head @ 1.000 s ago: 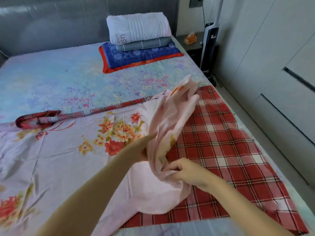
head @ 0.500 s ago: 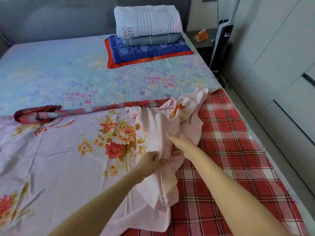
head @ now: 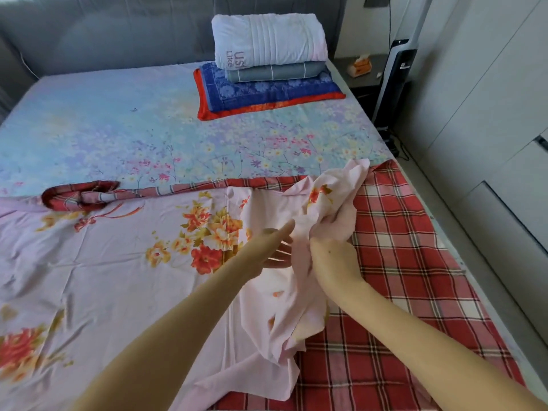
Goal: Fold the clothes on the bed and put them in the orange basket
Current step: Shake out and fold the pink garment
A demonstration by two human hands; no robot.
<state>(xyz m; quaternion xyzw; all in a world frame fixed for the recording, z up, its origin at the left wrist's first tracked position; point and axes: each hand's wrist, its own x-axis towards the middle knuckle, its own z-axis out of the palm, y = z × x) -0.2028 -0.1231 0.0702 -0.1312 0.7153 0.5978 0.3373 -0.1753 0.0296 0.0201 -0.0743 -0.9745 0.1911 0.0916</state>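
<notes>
Pink floral sheet [head: 103, 277]: spread flat at the near left. Its right edge is gathered into a crumpled bunch lifted off the surface, and loose folds hang from the bunch onto the red plaid cloth.
Left hand [head: 274, 249]: reaches in from the lower left with fingers straight and slightly apart. The tips touch the left side of the bunch and grip nothing.
Right hand [head: 333, 252]: comes in from the lower right, closed round the bunch of the pink floral sheet. The fingertips are buried in the fabric.
Red plaid cloth [head: 409, 262]: lies flat at the near right, partly under the sheet. A rolled edge runs left along the sheet's far border to a twisted end.
Blue flowered bedsheet [head: 118, 129]: stretched flat beyond both cloths.
Folded stack: sits at the far right of the bedsheet, with a blue blanket [head: 267, 94] with a red border at the bottom, a grey folded piece [head: 275, 73] on it, and a white quilted roll [head: 269, 40] on top.
Grey headboard [head: 118, 34]: padded, behind the stack.
Nightstand [head: 369, 83]: dark, right of the stack, with an orange tissue box [head: 362, 66] on it.
</notes>
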